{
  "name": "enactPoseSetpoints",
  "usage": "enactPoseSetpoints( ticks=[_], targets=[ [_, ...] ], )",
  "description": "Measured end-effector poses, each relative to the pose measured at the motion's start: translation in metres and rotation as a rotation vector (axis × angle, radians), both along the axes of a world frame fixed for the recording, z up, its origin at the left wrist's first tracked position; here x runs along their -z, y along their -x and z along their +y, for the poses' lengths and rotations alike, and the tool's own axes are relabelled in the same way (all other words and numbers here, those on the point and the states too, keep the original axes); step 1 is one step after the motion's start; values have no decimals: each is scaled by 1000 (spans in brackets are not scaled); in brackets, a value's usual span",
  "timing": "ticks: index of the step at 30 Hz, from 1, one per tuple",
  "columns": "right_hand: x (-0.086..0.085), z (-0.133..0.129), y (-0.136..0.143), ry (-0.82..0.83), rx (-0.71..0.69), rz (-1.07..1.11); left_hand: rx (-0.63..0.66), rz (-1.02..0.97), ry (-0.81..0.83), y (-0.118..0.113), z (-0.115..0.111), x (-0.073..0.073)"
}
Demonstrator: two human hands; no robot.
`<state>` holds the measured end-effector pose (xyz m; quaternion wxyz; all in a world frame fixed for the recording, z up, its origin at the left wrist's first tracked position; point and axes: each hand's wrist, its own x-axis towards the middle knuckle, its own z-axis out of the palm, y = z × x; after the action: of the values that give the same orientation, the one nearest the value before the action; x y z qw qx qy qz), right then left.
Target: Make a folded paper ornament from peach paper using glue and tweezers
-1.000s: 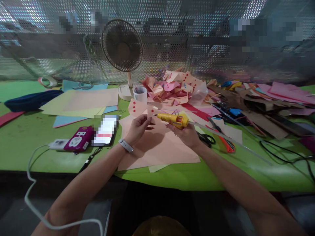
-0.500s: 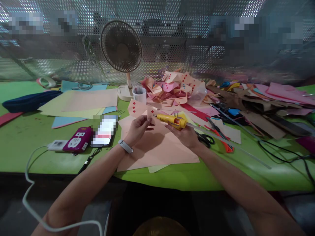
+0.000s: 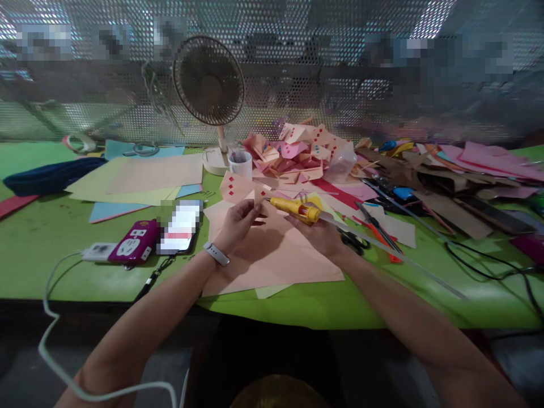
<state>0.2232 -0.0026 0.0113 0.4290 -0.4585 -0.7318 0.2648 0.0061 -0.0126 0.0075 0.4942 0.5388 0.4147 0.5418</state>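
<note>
left hand [image 3: 238, 224] pinches a small paper piece [image 3: 260, 195] with red diamond marks, fingers closed on it, held just above the pink paper sheets [image 3: 272, 255] on the green table [image 3: 51, 238]. right hand [image 3: 321, 232] is wrapped tight around a yellow glue gun [image 3: 295, 208], nozzle pointing left, tip right beside the small paper piece. a clear glue stick sticks out of the gun's back toward the right. scissors [image 3: 355, 241] lie just right of the right hand. phone [image 3: 181, 228] and purple power strip [image 3: 134, 242] sit left of the left hand. white cup [image 3: 241, 164] and desk fan [image 3: 209, 79] behind, next to a pile of folded paper pieces [image 3: 297, 153]. wristband on left wrist.
</note>
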Motion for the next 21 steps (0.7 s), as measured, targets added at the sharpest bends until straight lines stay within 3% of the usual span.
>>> enactPoseSetpoints(
  ticks=[5, 21],
  targets=[
    [-3, -3, 0, -97, 26, -72, -9, 7, -18, 0, 0, 0],
    [-6, -10, 1, -93, 15, -76, -16, 53, -6, 0, -2, -2]
  ],
)
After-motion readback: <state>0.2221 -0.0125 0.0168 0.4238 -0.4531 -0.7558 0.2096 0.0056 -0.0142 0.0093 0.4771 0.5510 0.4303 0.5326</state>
